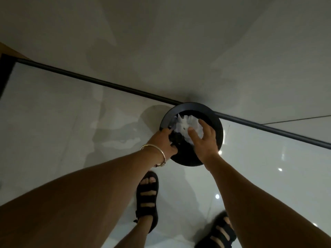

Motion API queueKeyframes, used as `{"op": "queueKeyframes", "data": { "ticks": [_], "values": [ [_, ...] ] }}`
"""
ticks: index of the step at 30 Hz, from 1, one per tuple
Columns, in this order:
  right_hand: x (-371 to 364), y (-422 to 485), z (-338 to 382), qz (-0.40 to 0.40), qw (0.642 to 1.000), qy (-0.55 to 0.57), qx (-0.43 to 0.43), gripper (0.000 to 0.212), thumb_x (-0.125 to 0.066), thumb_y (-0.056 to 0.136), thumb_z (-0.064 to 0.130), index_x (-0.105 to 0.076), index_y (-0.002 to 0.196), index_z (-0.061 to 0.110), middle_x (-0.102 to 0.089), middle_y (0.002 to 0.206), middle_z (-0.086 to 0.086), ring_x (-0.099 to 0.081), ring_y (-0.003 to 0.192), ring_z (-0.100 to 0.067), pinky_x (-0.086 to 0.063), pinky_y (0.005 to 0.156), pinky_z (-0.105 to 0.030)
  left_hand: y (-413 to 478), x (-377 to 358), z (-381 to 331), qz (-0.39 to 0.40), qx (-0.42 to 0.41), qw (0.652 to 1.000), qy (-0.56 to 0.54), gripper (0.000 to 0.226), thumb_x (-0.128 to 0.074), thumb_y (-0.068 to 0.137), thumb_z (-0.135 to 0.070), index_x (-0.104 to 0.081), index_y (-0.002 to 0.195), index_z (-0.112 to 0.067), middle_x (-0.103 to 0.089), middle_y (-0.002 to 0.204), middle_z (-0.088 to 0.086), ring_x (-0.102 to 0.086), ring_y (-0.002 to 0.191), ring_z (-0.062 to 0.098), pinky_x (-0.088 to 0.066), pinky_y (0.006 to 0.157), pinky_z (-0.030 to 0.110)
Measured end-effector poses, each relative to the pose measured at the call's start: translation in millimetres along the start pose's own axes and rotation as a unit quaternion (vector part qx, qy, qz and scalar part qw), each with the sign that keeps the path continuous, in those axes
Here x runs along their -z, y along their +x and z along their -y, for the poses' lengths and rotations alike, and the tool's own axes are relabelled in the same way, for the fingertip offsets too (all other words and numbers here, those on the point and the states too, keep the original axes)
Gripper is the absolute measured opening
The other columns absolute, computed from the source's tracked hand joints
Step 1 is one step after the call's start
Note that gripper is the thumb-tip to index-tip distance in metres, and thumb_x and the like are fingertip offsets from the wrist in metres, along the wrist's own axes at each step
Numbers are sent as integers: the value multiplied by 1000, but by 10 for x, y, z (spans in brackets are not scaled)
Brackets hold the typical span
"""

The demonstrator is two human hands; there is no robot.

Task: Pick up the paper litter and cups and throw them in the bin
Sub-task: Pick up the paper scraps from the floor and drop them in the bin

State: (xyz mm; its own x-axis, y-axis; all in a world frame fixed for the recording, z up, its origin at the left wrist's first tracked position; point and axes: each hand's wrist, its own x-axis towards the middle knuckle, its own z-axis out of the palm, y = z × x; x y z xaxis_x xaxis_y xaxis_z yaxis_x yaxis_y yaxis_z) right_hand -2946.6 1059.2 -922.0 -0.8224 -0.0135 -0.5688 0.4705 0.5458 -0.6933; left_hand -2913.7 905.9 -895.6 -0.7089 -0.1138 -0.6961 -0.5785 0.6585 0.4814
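— How are the arms placed?
— Left arm point(93, 183) and right arm point(250, 190) both reach forward and down, bare.
— The right hand point(204, 138)?
— Palm down, fingers spread and straight, gripping nothing.
— And the left hand point(163, 141)?
— Knuckles up, fingers curled downward. Whether they hold anything is too dark to tell.

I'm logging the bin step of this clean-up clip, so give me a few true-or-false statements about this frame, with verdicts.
1. The bin is round and black. True.
2. White crumpled paper lies in the bin. True.
3. The right hand is clenched in a fist. False: its fingers are spread above the paper.
4. The bracelet is on the right wrist. False: it is on the left wrist, and the left hand is at the bin's rim.
5. The person is barefoot. False: they wear black sandals.
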Motion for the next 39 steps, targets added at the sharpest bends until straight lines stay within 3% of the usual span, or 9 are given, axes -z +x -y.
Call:
{"op": "queueKeyframes", "data": {
  "ticks": [3,6,9,12,18,27,32,39],
  "values": [
    [10,-94,62,-40,999,-11,-14,51,-53,96,43,-41,143,28,-33,150,-3,-40,131,-27,-40,101,-40,-117,142,21,11,-6,1000,27,47,-65,79,-22,-48,122,-15,-53,114,8,-56,103,29,-47,80,32],
    [99,-221,139,-47,998,-33,-33,47,-49,97,43,-43,140,28,-35,147,-6,-43,129,-29,-43,100,-42,-189,325,-81,13,-13,997,78,58,-64,81,-27,-40,132,-16,-46,129,10,-52,112,31,-46,92,38],
    [274,-440,184,-52,997,-56,-23,50,-49,97,44,-41,142,25,-39,144,-7,-43,128,-27,-43,100,-38,-277,454,-287,6,-38,990,133,64,-63,81,-33,-36,137,-19,-40,136,10,-47,119,30,-45,95,40],
    [547,-713,176,-53,996,-69,-25,54,-49,97,45,-38,145,24,-38,146,-6,-40,132,-27,-42,106,-44,-451,457,-536,-6,-60,982,177,62,-61,82,-32,-36,137,-17,-38,138,9,-41,122,29,-43,96,39],
    [1309,-1366,-201,-92,989,-91,-69,56,-49,96,49,-36,147,27,-31,153,-3,-29,140,-24,-35,108,-44,-989,27,-1094,38,-101,968,226,61,-59,84,-33,-37,138,-15,-37,141,10,-39,126,28,-40,102,41],
    [2576,-2738,-1623,-161,974,-51,-151,58,-48,95,50,-34,148,28,-29,153,-2,-24,140,-23,-36,107,-43,-1919,-1650,-2245,119,-185,905,363,67,-53,87,-41,-28,145,-18,-31,147,7,-35,132,26,-34,107,36],
    [3102,-3679,-2511,-196,949,-48,-242,60,-42,95,53,-27,149,32,-25,155,0,-20,142,-22,-34,107,-44,-2723,-2812,-2848,167,-275,844,428,65,-52,88,-41,-28,144,-19,-30,146,4,-34,131,24,-37,104,38],
    [3664,-4902,-3484,-261,917,12,-303,63,-40,94,57,-24,150,33,-22,156,-1,-18,143,-23,-32,107,-44,-3777,-4175,-3408,200,-371,759,496,64,-52,88,-40,-29,143,-19,-30,147,4,-32,132,23,-36,104,37]
  ]
}}
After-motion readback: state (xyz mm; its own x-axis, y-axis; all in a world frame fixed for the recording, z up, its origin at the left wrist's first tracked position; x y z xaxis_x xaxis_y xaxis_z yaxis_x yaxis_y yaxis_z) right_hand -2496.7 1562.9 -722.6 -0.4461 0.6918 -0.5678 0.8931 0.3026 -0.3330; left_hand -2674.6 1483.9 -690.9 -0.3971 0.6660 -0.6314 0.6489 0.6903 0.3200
